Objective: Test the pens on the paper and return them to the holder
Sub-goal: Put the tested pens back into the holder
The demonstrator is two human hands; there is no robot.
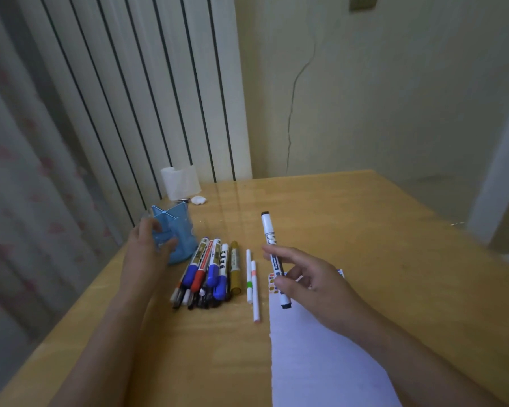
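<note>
My right hand pinches a white marker with black ends, held tilted above the near end of the white paper. Small coloured test marks show on the paper's far edge, partly hidden by the hand. My left hand grips the blue pen holder, which stands on the table with its divided top showing no pens. A bundle of several markers lies beside the holder. Two thin white pens lie between the bundle and the paper.
The wooden table reaches to a wall and a white radiator. A translucent white cup and a crumpled white scrap sit at the far left corner. A curtain hangs past the left edge.
</note>
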